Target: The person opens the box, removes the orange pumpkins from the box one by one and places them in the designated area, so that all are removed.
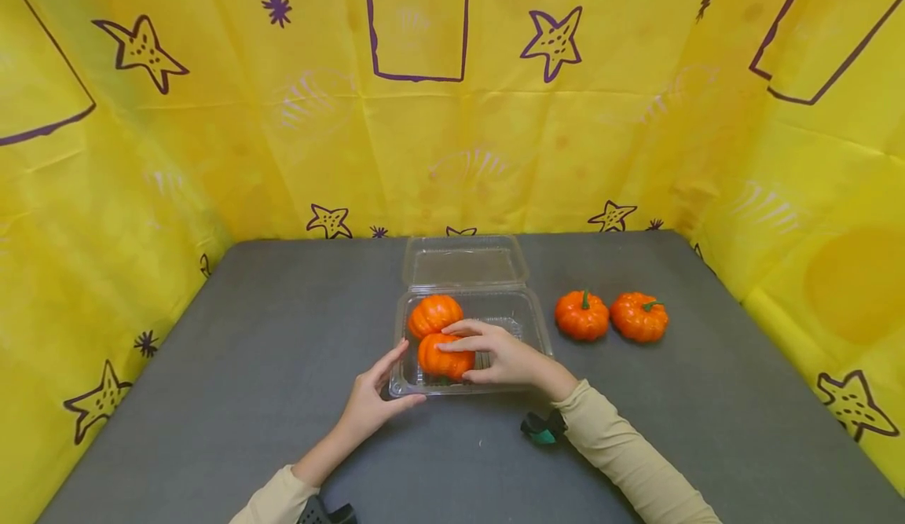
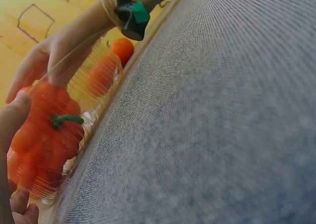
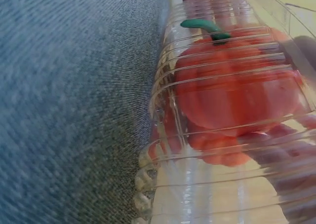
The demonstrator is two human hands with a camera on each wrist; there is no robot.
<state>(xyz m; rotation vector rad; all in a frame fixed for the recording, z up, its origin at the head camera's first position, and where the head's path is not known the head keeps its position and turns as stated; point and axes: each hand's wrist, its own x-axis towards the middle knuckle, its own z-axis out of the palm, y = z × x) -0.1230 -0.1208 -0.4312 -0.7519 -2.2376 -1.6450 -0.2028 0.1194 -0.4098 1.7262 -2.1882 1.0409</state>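
The near pumpkin [image 1: 444,357] lies on its side in the front part of the clear clamshell container [image 1: 533,327], its green stem [image 2: 65,119] pointing toward the front wall. The right hand [image 1: 498,351] has its grip on this pumpkin: fingers curve over the top and the thumb comes in low on the near side. The left hand [image 1: 371,402] grasps the container's front left corner, thumb along the front rim and fingers up against the left wall. A second pumpkin [image 1: 434,313] sits just behind the held one in the same tray, touching it. The lid [image 1: 463,261] lies open and flat behind the tray. To the right, well apart from the container, two more pumpkins [image 1: 582,316] [image 1: 639,317] stand upright beside each other on the grey surface [image 1: 247,335]. Yellow sheeting [image 1: 212,155] with purple stars walls it in.
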